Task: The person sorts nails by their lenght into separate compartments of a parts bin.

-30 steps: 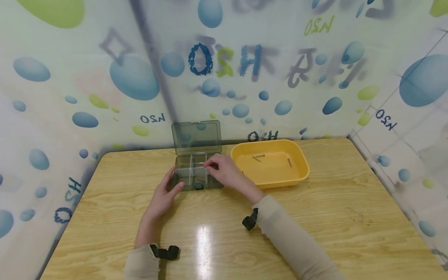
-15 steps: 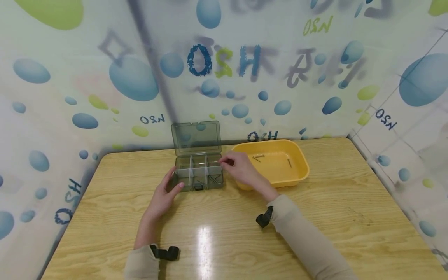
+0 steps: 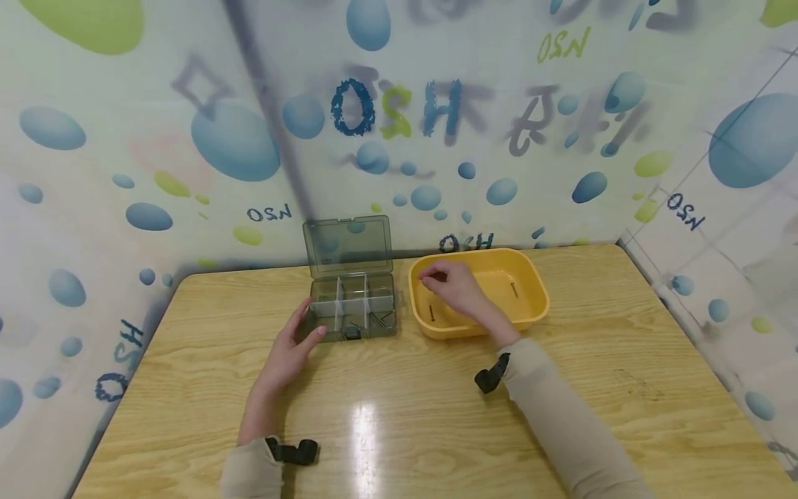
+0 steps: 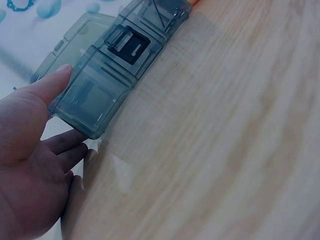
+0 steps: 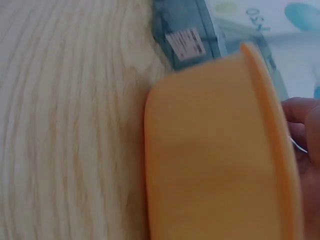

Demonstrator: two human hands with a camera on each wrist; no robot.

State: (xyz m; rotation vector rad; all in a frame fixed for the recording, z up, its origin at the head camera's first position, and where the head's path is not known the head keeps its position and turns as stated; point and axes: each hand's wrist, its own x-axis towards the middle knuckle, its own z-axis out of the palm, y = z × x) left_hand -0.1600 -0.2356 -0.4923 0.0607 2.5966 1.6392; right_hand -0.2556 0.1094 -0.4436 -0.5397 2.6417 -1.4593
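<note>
A translucent grey compartment box (image 3: 353, 305) stands with its lid (image 3: 349, 246) raised against the wall. Thin dark nail-like pieces (image 3: 382, 319) lie in its front right compartment. My left hand (image 3: 291, 350) grips the box's left end, the thumb (image 4: 57, 82) on its front corner and the fingers along its side. Over the left part of the yellow tray (image 3: 541, 305) is my right hand (image 3: 458, 287), thumb and forefinger tips close together; I cannot tell whether they hold anything. Nail-like pieces lie inside the tray, one at left (image 3: 432, 313) and another at right (image 3: 514, 290).
The wooden table (image 3: 399, 416) carries both containers near its back edge, the tray right of the box with a narrow gap between. Behind them rises a patterned wall covering (image 3: 436, 166). Each wrist wears a black camera mount (image 3: 492, 374).
My right hand has moved right, from above the compartment box to over the yellow tray. My left hand has stayed on the box.
</note>
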